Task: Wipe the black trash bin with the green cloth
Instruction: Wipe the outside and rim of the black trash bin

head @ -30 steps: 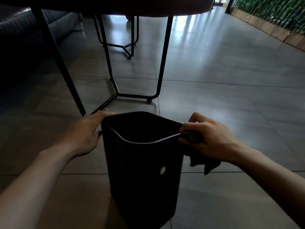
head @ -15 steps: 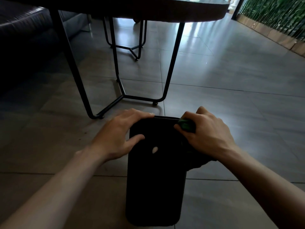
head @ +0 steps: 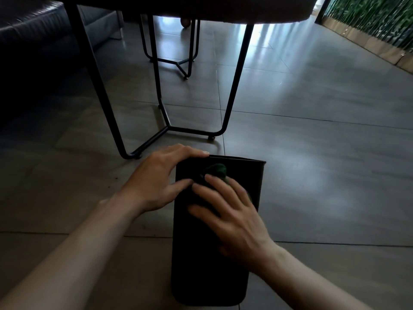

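Observation:
The black trash bin (head: pixel 201 265) lies tipped over on the floor tiles, its broad side facing up and its rim pointing away from me. My left hand (head: pixel 158 177) grips the bin's upper left corner at the rim, thumb on the side face. My right hand (head: pixel 230 211) lies flat with spread fingers on the bin's upward face, pressing the green cloth (head: pixel 215 171) against it. Only a bunched part of the cloth shows beyond my fingertips; the remainder is under my palm.
A table with a dark round top (head: pixel 201 7) and black metal legs (head: pixel 234 86) stands just beyond the bin. A second metal frame (head: pixel 178 61) is farther back. A dark sofa (head: pixel 33 41) fills the left; a green plant wall (head: pixel 375 21) runs at the right.
The bin went from upright to lying on its side. My right hand moved from the rim onto the upward face and flattened over the cloth. My left hand stayed at the rim's left corner.

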The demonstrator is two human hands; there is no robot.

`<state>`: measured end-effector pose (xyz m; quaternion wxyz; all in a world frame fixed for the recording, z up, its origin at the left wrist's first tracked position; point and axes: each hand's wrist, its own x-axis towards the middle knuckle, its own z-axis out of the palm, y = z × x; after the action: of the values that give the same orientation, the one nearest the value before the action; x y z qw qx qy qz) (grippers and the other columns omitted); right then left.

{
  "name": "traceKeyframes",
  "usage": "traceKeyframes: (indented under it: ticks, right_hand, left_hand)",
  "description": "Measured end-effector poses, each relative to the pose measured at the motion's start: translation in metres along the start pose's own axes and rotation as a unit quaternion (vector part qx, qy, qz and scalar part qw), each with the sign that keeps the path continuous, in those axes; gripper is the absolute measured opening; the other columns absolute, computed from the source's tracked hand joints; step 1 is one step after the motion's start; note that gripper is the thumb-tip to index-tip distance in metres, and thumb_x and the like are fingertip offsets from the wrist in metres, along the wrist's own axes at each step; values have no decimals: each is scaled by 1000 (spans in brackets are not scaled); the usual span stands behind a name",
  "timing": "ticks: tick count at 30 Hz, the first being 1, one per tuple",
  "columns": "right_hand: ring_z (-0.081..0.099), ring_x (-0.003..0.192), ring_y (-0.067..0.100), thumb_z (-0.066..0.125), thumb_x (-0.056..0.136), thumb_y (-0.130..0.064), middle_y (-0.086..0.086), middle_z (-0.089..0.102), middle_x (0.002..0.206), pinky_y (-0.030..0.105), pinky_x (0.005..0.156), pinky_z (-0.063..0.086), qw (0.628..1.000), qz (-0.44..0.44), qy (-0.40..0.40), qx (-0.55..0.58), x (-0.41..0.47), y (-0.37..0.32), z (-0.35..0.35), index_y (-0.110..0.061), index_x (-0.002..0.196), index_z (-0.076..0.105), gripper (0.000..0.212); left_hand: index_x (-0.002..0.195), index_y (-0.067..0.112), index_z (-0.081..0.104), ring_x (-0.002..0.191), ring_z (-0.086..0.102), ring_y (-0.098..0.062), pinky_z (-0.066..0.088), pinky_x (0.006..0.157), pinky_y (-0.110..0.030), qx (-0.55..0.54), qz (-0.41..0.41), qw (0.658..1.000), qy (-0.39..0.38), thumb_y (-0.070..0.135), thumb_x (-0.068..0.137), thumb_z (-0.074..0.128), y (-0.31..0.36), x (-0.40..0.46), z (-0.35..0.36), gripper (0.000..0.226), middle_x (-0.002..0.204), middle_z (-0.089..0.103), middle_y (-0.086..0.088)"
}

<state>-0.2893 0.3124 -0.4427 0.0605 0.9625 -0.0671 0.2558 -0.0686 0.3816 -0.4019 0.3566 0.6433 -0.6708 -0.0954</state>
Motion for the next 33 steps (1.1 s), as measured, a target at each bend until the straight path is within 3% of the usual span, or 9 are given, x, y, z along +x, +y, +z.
traceKeyframes:
  ticks: [4, 7, 10, 16, 18, 21, 26, 30, 33]
  right_hand:
    - [18, 158, 37, 52, 95, -64, 9, 37, 164, 62, 127, 13, 988, -95, -112, -49, -33, -15, 20, -23, 150, 49, 69]
    - [21, 155, 36, 28, 111, -42, 6, 37, 162, 63, 128, 3, 961, -213, -133, -114, -65, -24, 30, -20, 156, 38, 51]
    - [32, 153, 35, 39, 111, -20, 5, 40, 161, 61, 127, 15, 948, -257, -105, -157, -68, -9, 24, -22, 158, 37, 47]
    - [31, 153, 39, 50, 108, -31, 16, 47, 157, 59, 117, 37, 991, 105, 81, -12, 14, 42, -13, -19, 151, 52, 45]
    - [33, 152, 39, 54, 105, -31, 15, 47, 156, 59, 117, 36, 988, 124, 88, -15, 20, 37, -9, -19, 150, 52, 46]
    - [39, 148, 38, 58, 103, -22, 9, 46, 157, 57, 122, 31, 996, -40, 34, -70, -26, 4, 21, -22, 146, 54, 43]
    - [40, 147, 27, 45, 106, -17, -1, 38, 160, 53, 127, 18, 927, -294, -108, -209, -106, -18, 37, -29, 153, 41, 49]
    - [33, 153, 38, 49, 110, -25, 11, 40, 160, 57, 122, 34, 999, 1, 17, -50, -54, 21, 4, -22, 151, 53, 41]
    - [30, 153, 40, 55, 104, -32, 15, 38, 158, 59, 114, 41, 975, 202, 92, -2, -4, 29, -10, -18, 150, 53, 48]
  left_hand:
    - [133, 42, 58, 124, 56, 0, 48, 105, -33, -4, -10, 1000, -2, 21, 81, 80, 1, 1, 0, 60, 128, 62, 21]
    - [132, 43, 57, 123, 57, 1, 49, 104, -32, -3, -19, 1000, -3, 23, 79, 81, 2, 1, 0, 61, 127, 62, 23]
    - [131, 43, 57, 122, 57, 2, 48, 103, -29, -10, -17, 1000, -2, 23, 79, 81, 1, -1, 1, 60, 126, 62, 23]
    - [131, 43, 57, 122, 59, -2, 50, 102, -35, -8, -15, 1000, -1, 26, 79, 79, -1, 2, 1, 58, 126, 63, 23]
    - [130, 43, 57, 123, 59, -2, 50, 103, -37, -13, -17, 1000, 0, 23, 78, 79, -2, 2, 1, 60, 127, 63, 23]
    - [130, 43, 58, 124, 58, -1, 49, 105, -37, -10, -12, 1000, 2, 23, 78, 79, -4, 2, 2, 59, 128, 62, 23]
    - [128, 45, 58, 123, 58, -1, 48, 105, -29, -16, -18, 1000, 0, 26, 76, 80, -1, 1, 4, 60, 126, 63, 24]
    - [127, 46, 59, 124, 57, 2, 46, 105, -27, -17, -27, 999, -1, 27, 76, 81, 1, 2, 2, 59, 126, 63, 26]
    - [127, 44, 59, 123, 57, 3, 45, 105, -24, -12, -31, 999, -5, 21, 76, 83, 3, 3, -1, 61, 125, 64, 25]
